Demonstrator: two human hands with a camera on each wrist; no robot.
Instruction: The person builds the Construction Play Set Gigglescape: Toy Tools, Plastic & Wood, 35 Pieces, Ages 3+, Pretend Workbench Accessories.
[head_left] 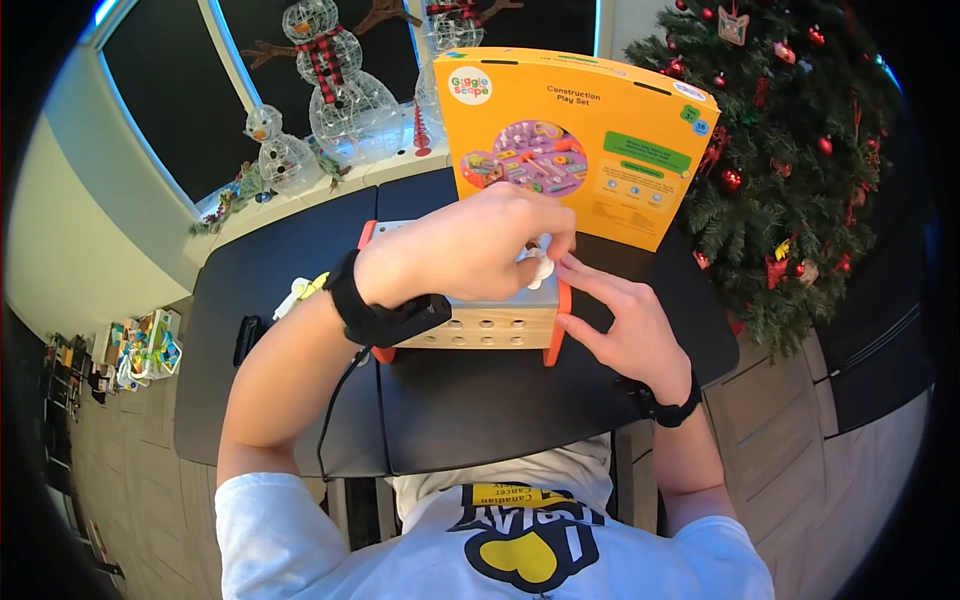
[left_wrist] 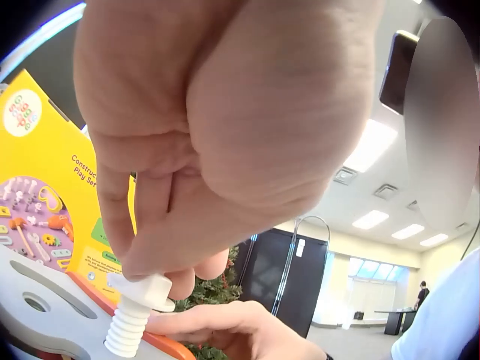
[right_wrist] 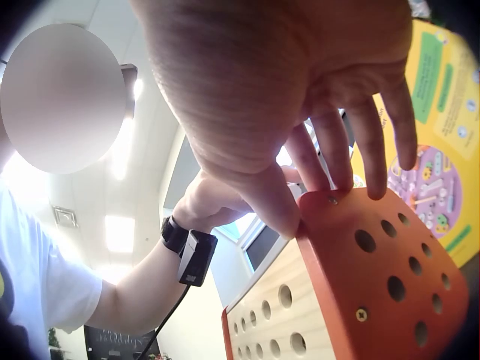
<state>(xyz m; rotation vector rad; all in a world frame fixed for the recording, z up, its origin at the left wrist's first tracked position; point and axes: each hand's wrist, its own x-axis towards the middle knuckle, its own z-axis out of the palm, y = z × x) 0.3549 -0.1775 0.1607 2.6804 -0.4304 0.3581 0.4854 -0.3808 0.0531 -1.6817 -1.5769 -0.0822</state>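
Observation:
A wooden toy workbench [head_left: 490, 330] has a grey top with holes and orange end panels [right_wrist: 390, 277]. My left hand [head_left: 480, 240] reaches over its top and pinches the head of a white plastic bolt [left_wrist: 127, 330]. The threaded shaft points down at the grey top [left_wrist: 64, 311], near the right-hand end. My right hand [head_left: 635, 320] is at that end, its fingers extended and touching the upper edge of the orange panel. The right thumb [right_wrist: 274, 202] rests at the panel's front corner.
Behind the workbench stands a yellow construction play set box [head_left: 590, 140]. Left on the black table [head_left: 480, 420] lie a white and yellow-green toy piece [head_left: 300, 293] and a small black object [head_left: 247, 340]. A decorated Christmas tree [head_left: 770, 180] rises at the right.

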